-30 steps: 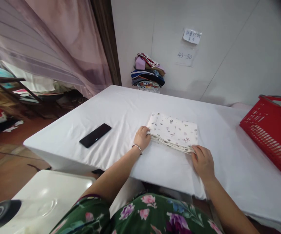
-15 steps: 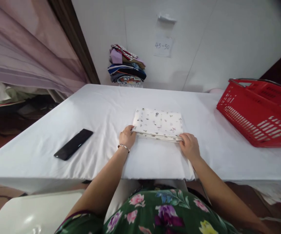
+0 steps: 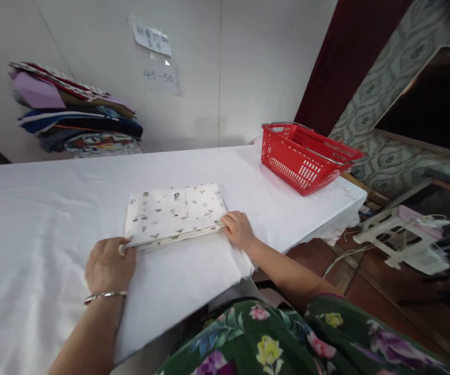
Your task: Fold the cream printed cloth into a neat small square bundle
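Note:
A white cloth (image 3: 170,213) with a small scattered print lies folded into a flat, layered rectangle on the white-covered table. My left hand (image 3: 111,264), with a silver bracelet at the wrist, pinches its near left corner. At the near right corner, my right hand (image 3: 239,229) grips the folded layers between thumb and fingers. The near edge shows several stacked layers between my two hands.
A red plastic basket (image 3: 307,161) stands at the table's right end. Folded clothes (image 3: 80,114) are stacked at the back left. Paper notes (image 3: 158,78) hang on the wall. A white stool (image 3: 404,237) stands on the floor at right.
The view has turned right, so the basket shows whole and the phone is mostly out of frame at left. Both hands keep hold of the folded cloth's near corners.

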`<state>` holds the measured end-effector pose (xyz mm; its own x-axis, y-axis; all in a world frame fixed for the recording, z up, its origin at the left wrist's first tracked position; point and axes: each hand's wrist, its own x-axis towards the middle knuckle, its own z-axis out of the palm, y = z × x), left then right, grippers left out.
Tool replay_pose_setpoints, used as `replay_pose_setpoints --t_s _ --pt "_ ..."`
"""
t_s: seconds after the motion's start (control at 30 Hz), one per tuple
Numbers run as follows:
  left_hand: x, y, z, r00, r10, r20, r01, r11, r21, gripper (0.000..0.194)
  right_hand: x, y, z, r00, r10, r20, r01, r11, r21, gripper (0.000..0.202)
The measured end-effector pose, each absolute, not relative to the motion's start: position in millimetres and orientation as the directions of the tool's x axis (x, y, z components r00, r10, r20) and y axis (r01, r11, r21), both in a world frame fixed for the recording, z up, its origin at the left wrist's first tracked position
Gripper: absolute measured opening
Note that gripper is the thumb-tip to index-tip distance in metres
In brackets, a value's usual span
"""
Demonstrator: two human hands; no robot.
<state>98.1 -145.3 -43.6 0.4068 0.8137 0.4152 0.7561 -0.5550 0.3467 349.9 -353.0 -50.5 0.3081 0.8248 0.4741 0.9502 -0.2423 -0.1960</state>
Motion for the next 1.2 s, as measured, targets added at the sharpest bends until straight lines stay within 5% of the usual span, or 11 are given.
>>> replay_pose_setpoints --t_s 0.37,0.67,0.97,1.2 --pt "94.9 -139.3 -56.1 0.332 0.886 0.325 0.661 -0.464 0.590 0.013 354.0 -359.0 -58.2 0.227 0.820 0.525 0.970 -0.140 -0.201 0.023" --pt "96.8 -159.5 -48.5 0.555 0.601 0.576 0.626 -0.757 0.188 0.034 356.1 -367.6 -59.9 0.172 0.834 0.524 0.981 -0.097 -0.167 0.031" --pt "100.2 -154.8 -54.5 0.565 0.664 0.490 0.611 -0.736 0.292 0.024 360.9 -365.3 -57.3 0.135 0.849 0.510 0.989 -0.086 -0.119 0.024" --pt "104.4 -166.4 -41.8 0.662 0.513 0.546 0.540 -0.832 0.128 0.026 341.5 -351.0 -35.7 0.119 0.846 0.520 0.985 -0.032 -0.172 0.032"
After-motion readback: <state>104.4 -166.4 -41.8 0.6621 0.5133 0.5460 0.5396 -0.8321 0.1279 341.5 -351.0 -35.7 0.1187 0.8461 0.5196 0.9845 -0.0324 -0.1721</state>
